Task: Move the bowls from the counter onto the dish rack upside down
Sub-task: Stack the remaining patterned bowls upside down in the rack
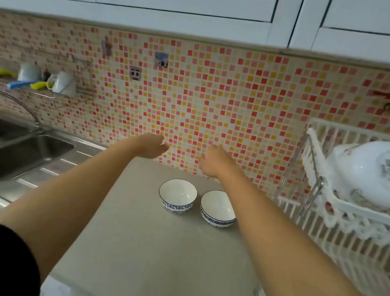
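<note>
Both arms stretch out over the counter (142, 252), and neither hand grips anything: the left hand (151, 146) and right hand (213, 161) hang loosely open, fingers slack. Below and nearer than the palms sit the two bowls, left bowl (178, 195) and right bowl (217, 209), upright, just beside each other (rims nearly touching). The dish rack (352, 216) stands off to the right of the right hand, a big white dish (377, 172) already on its upper tier. The risks, I'd say: glazed rims slipping during the flip, one bowl knocking its neighbour, or clipping that dish.
</note>
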`<state>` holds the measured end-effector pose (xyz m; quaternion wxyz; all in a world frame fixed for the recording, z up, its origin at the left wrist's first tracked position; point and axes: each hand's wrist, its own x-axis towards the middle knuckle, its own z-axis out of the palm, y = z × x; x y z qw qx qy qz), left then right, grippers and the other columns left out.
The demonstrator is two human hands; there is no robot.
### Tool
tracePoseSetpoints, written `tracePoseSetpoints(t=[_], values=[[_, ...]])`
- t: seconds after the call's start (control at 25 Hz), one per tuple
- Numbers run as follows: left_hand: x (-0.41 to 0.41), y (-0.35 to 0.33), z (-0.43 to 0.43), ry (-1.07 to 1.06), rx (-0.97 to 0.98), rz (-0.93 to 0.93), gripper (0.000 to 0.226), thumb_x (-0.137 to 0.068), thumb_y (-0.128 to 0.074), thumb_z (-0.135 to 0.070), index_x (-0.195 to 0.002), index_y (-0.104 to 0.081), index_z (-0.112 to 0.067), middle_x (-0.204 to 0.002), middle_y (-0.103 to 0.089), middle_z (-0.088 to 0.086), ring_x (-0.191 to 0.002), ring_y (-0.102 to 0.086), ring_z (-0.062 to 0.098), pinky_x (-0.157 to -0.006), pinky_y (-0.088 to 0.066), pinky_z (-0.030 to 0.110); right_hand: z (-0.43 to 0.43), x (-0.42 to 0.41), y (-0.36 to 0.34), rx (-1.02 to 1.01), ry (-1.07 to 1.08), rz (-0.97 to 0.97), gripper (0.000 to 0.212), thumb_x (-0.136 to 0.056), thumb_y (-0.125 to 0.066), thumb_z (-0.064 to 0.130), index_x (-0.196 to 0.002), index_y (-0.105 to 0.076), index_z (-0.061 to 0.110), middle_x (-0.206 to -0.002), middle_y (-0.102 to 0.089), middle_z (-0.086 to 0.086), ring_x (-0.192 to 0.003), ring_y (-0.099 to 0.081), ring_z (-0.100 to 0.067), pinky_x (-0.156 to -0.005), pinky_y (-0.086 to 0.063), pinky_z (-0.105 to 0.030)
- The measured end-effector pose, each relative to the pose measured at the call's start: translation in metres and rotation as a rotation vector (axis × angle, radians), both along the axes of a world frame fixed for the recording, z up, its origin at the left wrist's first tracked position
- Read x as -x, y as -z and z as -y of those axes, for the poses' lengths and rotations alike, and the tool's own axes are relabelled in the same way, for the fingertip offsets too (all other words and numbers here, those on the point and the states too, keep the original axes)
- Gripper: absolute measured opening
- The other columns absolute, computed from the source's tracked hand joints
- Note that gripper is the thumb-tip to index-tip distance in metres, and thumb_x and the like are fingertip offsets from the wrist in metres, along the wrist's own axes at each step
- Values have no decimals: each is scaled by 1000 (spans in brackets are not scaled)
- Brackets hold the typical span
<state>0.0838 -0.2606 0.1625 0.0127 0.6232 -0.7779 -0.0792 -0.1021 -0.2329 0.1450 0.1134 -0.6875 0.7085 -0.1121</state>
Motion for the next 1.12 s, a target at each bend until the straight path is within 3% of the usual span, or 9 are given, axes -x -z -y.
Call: tracePoseSetpoints(t=[0.28,0.4,0.48,0.56,0.68,0.76,0.88,1.04,1.12], values=[[-34,129,70,-33,-225,-64,55,-101,-27,-37,-139,-34,2,-147,-39,22,-136,-36,36,-109,-30,40,31,-44,162,-274,430,452,56,-99,-31,40,-133,-44,-2,-137,-49,-20,-126,-47,-34,-101,-39,-36],[-27,183,93,-97,-272,-180,56,-101,-28,-39,-132,-40,6,-138,-48,24,-128,-44,37,-103,-37,38,53,-53,205,-330,546,741,57,-98,-29,46,-136,-43,6,-141,-47,-16,-120,-51,-34,-97,-47,-40],[-18,214,108,-185,-295,-262,58,-100,-28,-40,-132,-40,7,-137,-48,25,-127,-45,37,-102,-38,38,71,-60,226,-385,655,985,60,-96,-29,52,-140,-38,13,-141,-41,-7,-112,-56,-30,-69,-58,-28],[-9,242,120,-268,-331,-338,60,-99,-29,-42,-132,-41,7,-134,-50,26,-125,-47,38,-102,-39,38,85,-67,234,-413,693,1109,59,-95,-28,55,-138,-39,15,-131,-44,-4,-99,-62,-28,-44,-51,-18],[4,271,134,-379,-392,-538,53,-96,-38,-39,-121,-49,6,-121,-59,26,-109,-60,40,-94,-51,42,102,-67,250,-371,665,1098,53,-98,-29,48,-134,-42,11,-122,-51,-5,-63,-63,-16,-40,-46,-16],[8,279,140,-440,-415,-654,38,-92,-44,-20,-116,-51,8,-116,-61,27,-104,-62,40,-86,-54,36,112,-64,263,-325,657,1060,44,-97,-34,30,-130,-46,3,-123,-59,-14,-48,-64,-11,-38,-47,-15],[8,279,138,-460,-435,-718,34,-84,-44,-4,-113,-54,10,-110,-64,26,-101,-63,39,-81,-55,36,112,-62,260,-351,621,920,44,-85,-35,25,-115,-54,0,-97,-70,-17,-65,-67,-20,-64,-55,-21],[-7,255,125,-496,-451,-860,35,-84,-41,-3,-114,-57,7,-90,-64,14,-60,-64,22,-47,-57,26,97,-61,224,-312,520,738,34,-94,-34,10,-115,-56,-7,-94,-68,-17,-61,-50,-20,-34,-31,-5],[-19,232,118,-499,-443,-905,36,-85,-41,-4,-118,-55,2,-99,-59,14,-61,-63,20,-37,-54,22,84,-63,200,-236,463,706,34,-94,-37,7,-121,-51,-8,-90,-64,-16,-67,-53,-23,-36,-35,-2]])
